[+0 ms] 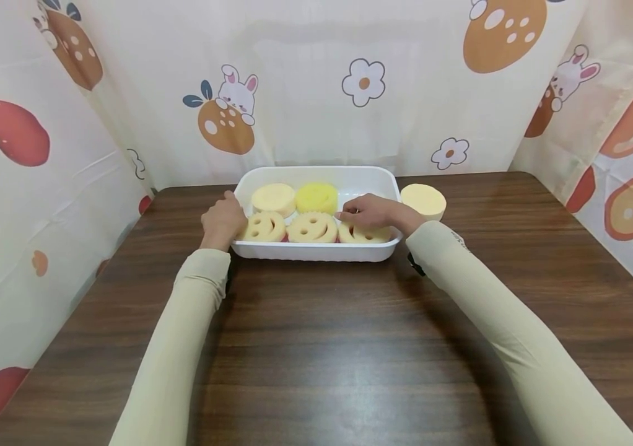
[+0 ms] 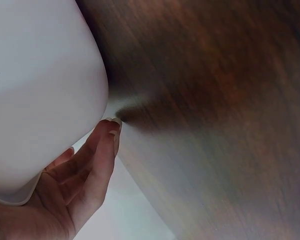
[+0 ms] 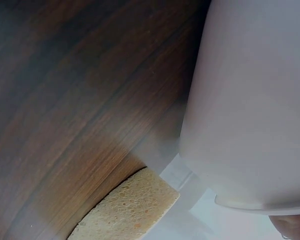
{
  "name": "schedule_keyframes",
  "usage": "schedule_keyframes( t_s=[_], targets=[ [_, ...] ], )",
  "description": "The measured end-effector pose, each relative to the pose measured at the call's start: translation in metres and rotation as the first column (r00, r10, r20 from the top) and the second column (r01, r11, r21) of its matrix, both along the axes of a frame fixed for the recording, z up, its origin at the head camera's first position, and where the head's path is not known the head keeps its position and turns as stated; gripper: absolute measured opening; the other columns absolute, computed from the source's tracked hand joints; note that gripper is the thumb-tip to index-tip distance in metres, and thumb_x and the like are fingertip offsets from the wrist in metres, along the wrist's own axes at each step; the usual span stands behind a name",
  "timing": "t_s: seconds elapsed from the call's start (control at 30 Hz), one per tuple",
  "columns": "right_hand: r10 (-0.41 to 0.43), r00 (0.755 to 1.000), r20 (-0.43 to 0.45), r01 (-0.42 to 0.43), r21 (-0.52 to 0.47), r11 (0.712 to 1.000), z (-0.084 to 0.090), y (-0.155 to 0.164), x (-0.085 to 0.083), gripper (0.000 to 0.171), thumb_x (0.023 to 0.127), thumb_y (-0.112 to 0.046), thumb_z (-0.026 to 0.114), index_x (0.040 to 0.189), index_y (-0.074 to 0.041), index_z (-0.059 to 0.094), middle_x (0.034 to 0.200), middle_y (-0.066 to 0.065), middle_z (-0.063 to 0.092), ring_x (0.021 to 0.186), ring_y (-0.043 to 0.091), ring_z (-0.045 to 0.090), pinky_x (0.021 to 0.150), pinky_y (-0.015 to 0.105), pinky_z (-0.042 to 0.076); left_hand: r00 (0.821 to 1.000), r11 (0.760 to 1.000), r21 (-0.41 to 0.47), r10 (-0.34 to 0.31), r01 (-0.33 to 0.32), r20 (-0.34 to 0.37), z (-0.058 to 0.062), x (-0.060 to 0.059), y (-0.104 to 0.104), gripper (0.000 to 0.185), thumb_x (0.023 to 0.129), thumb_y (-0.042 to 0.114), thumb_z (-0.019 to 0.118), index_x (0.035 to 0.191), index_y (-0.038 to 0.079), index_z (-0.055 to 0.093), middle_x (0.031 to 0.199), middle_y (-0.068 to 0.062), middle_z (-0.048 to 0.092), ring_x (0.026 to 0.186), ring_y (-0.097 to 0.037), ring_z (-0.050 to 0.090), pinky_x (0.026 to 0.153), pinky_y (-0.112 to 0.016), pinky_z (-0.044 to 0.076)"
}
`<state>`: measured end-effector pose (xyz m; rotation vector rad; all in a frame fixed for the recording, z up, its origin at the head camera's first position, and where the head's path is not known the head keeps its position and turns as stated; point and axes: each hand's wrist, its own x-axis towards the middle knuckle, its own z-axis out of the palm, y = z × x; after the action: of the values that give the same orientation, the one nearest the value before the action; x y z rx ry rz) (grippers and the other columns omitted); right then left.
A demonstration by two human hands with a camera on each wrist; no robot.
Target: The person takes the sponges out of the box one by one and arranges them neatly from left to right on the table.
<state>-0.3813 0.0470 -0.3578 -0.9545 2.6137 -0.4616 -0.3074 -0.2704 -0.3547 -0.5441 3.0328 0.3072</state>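
Note:
A white tray (image 1: 316, 251) stands on the table and holds several round sponges. My left hand (image 1: 224, 220) grips its left rim; in the left wrist view, the fingers (image 2: 97, 165) lie against the outer wall. Along the near side sit three cream smiley-face sponges: left (image 1: 263, 227), middle (image 1: 312, 228) and right (image 1: 363, 235). Behind them lie a plain cream sponge (image 1: 274, 199) and a yellow sponge (image 1: 317, 198). My right hand (image 1: 373, 212) reaches over the right rim, above the right smiley sponge and partly covering it. Its fingertips are hidden, so any grip is unclear.
Just outside the tray's right end, a pale yellow round sponge (image 1: 423, 201) rests on the dark wooden table (image 1: 316, 347). A printed curtain (image 1: 305, 80) hangs right behind the tray and along both sides.

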Motion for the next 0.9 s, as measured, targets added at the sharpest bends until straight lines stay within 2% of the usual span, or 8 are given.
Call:
schedule_keyframes(
  t_s=[0.33,0.7,0.9],
  targets=[
    [0.01,1.0,-0.008,-0.01,0.0,1.0,0.0005,0.0,0.0001,0.041,0.102,-0.05,0.043,0.091,-0.018,0.065,0.082,0.002,0.057,0.09,0.02,0.054,0.078,0.031,0.038,1.0,1.0,0.0,-0.004,0.004,0.007,0.0019,0.0002,-0.0003,0.059,0.099,0.024,0.039,0.148,-0.005,0.023,0.125,-0.028,0.06,0.109,-0.042,0.063,0.092,-0.056,0.049],
    [0.004,1.0,-0.019,-0.004,-0.008,1.0,-0.0001,0.0002,-0.0015,0.043,0.101,-0.052,0.044,0.091,-0.02,0.07,0.089,0.002,0.065,0.096,0.021,0.055,0.084,0.032,0.04,1.0,1.0,0.006,0.004,-0.004,-0.011,-0.0001,-0.0007,0.0001,0.06,0.098,0.023,0.04,0.149,-0.004,0.024,0.126,-0.028,0.059,0.11,-0.042,0.063,0.093,-0.057,0.048],
    [0.006,1.0,-0.028,-0.007,-0.022,1.0,0.0007,0.001,-0.0014,0.044,0.1,-0.054,0.045,0.085,-0.02,0.069,0.082,0.001,0.062,0.092,0.02,0.055,0.081,0.031,0.039,1.0,1.0,0.016,0.003,-0.003,-0.02,-0.0003,0.0012,-0.0007,0.061,0.097,0.023,0.04,0.149,-0.005,0.023,0.128,-0.028,0.058,0.113,-0.043,0.061,0.095,-0.058,0.047]
  ],
)
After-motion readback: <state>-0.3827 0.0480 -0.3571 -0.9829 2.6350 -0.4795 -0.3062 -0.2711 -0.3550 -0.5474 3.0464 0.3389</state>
